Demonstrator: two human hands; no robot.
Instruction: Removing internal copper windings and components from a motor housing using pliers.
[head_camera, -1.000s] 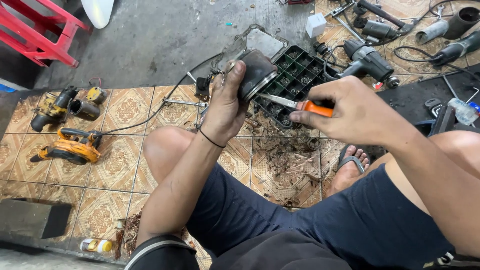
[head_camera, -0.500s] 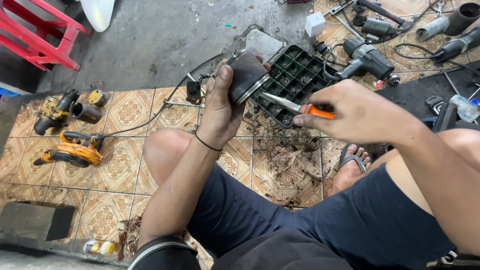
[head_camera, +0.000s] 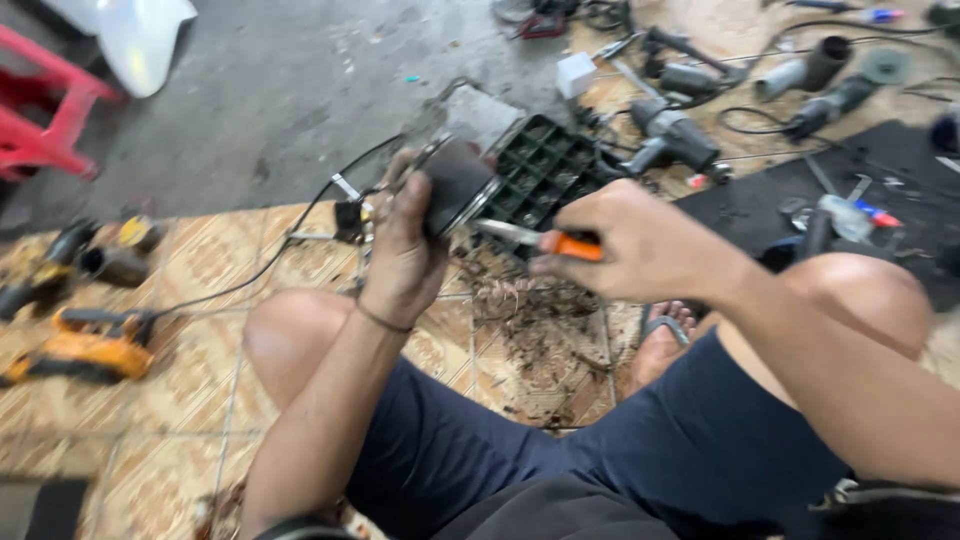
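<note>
The left hand (head_camera: 405, 255) is wrapped around a dark motor part (head_camera: 455, 185). The right hand (head_camera: 640, 245) is closed on an orange-handled screwdriver (head_camera: 540, 240), its tip at the part. Below lies patterned floor tile (head_camera: 200, 270) strewn with tools.

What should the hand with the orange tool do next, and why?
Probably push the tip a little further in. The right hand holds the orange-handled tool with its metal tip at the rim of the dark cylindrical part, which the left hand grips. The picture is blurry, so I cannot tell whether the tip touches it.
</note>
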